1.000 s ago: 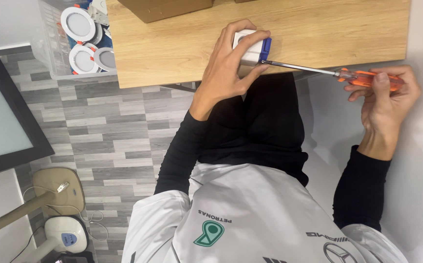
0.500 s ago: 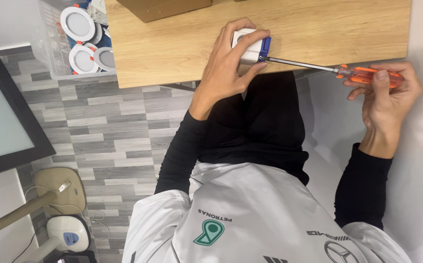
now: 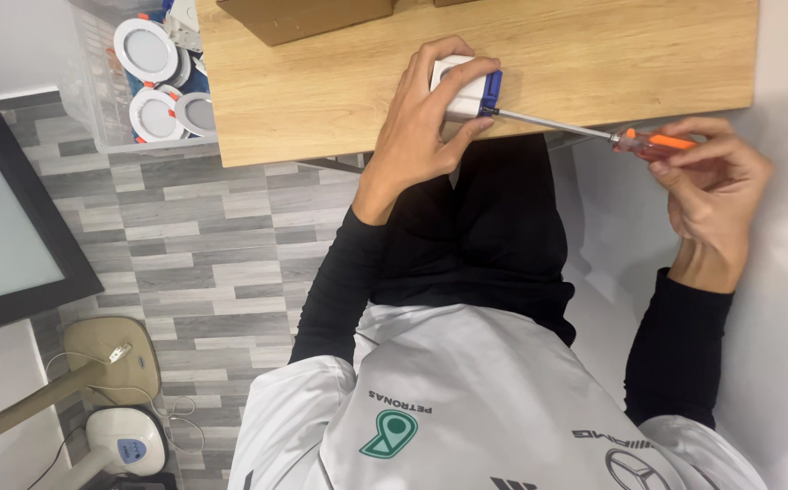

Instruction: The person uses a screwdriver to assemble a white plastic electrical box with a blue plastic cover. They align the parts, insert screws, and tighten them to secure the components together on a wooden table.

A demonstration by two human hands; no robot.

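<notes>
Top-down view, you seated at a wooden table [image 3: 593, 54], pale grain, smooth, square-edged. Your left hand [image 3: 425, 122] is curled round a small white plastic block w/ a blue end [image 3: 466, 88], fingers wrapped over the top, thumb underneath, pinning it at the table's near edge. Your right hand [image 3: 716, 191] is off the table to the side, fingertips pinched round the orange translucent handle of a screwdriver [image 3: 593, 132]. Its thin steel shaft runs across to the block's blue end, tip touching or seated there; can't tell if it's in a screw head.

Step in hand, judging by the pose: driving or loosening a fastener in the block's end. Next move calls for keeping the shaft in line w/ the block, steady push along the shaft, left hand holding firm against twist.

Nearby: brown cardboard box [image 3: 308, 14] at the table's far edge; clear plastic bin [image 3: 81, 100] of round white disc-shaped light fittings [image 3: 144, 50] on the grey plank-pattern floor [image 3: 185, 245].
</notes>
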